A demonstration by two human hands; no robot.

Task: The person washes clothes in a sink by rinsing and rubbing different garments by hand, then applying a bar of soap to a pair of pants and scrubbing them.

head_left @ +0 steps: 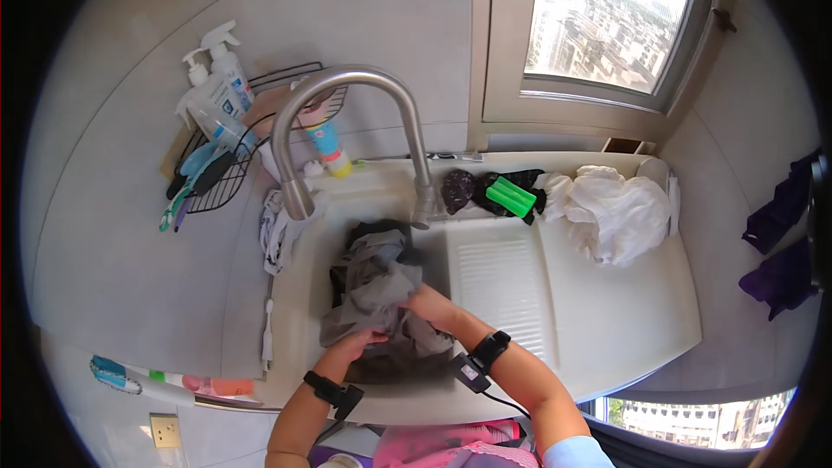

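Note:
A bunched grey garment [374,282] lies in the left basin of the white sink [299,329], and it looks wet. My left hand [357,343] grips its near left side, fingers partly buried in the folds. My right hand [431,308] is closed on the fabric a little farther up and to the right. Darker cloth [377,230] shows at the back of the basin, beneath or beside the grey folds. Over the basin arches the metal faucet [347,76]; I cannot see water running from it.
Right of the basin is a ribbed washboard [503,282]. Along the back ledge sit a green soap bar or brush [511,197], dark bundles and white cloth [615,212]. A wire rack [227,182] with bottles [217,100] hangs on the left wall.

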